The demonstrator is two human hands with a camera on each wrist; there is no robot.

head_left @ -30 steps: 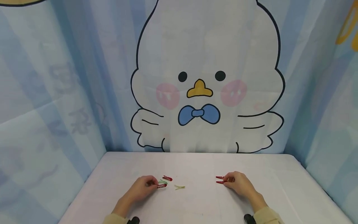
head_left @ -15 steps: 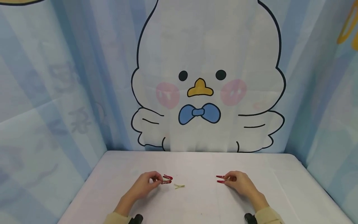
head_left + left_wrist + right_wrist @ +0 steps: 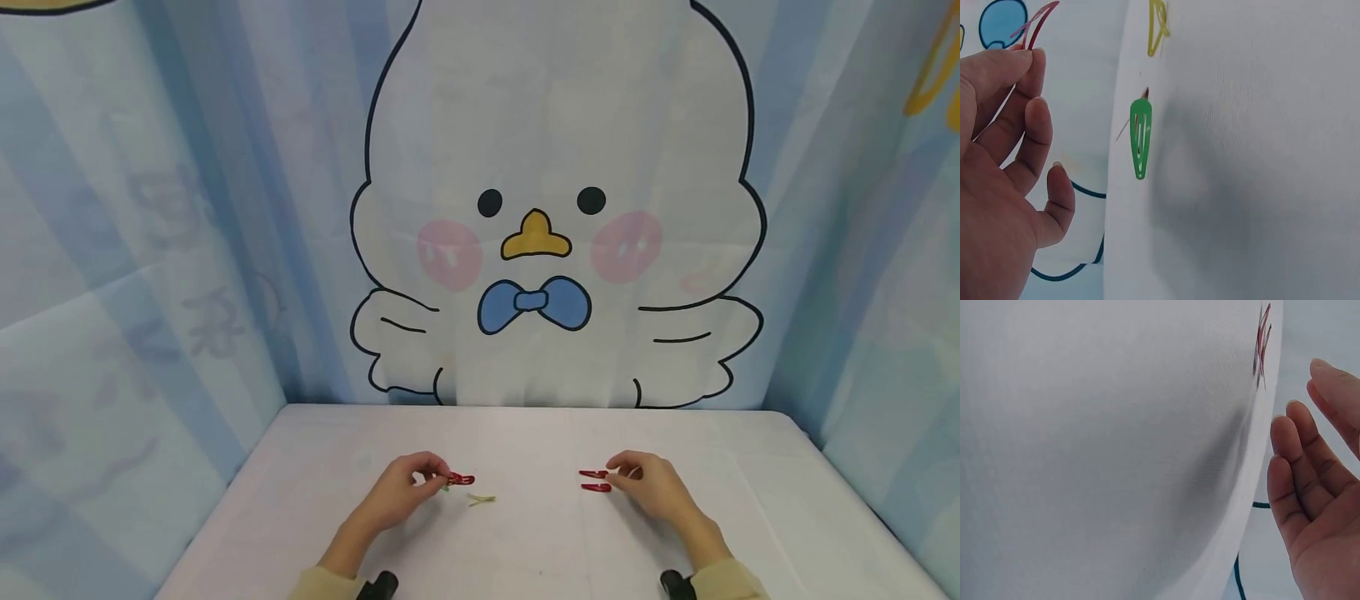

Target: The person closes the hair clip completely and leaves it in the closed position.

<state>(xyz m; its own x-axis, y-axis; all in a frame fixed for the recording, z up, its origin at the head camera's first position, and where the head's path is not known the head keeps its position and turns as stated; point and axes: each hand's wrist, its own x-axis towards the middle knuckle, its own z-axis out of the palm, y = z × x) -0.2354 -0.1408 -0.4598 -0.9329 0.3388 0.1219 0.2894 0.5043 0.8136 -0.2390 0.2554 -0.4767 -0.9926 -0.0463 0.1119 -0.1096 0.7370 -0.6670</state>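
Note:
My left hand (image 3: 405, 490) pinches a red snap hair clip (image 3: 1041, 22) between thumb and index finger, raised above the table. Below it in the left wrist view lies a green snap hair clip (image 3: 1140, 140), with a thin dark tip showing behind it. A yellow-green hair clip (image 3: 482, 500) rests a little to the right of that hand. My right hand (image 3: 656, 487) holds nothing, fingers loosely bent, its fingertips close beside two red hair clips (image 3: 596, 487) lying one behind the other. Whether those fingertips touch a clip I cannot tell.
A white-covered table (image 3: 540, 542) runs back to a curtain (image 3: 540, 358) printed with a white duck. Pale blue curtains (image 3: 112, 292) also stand at both sides. Black wrist straps (image 3: 678, 585) show at the lower edge.
My left hand has moved right and slightly away from me, now with a red clip raised in it. The right hand has drawn back slightly from the two red clips, which stay put.

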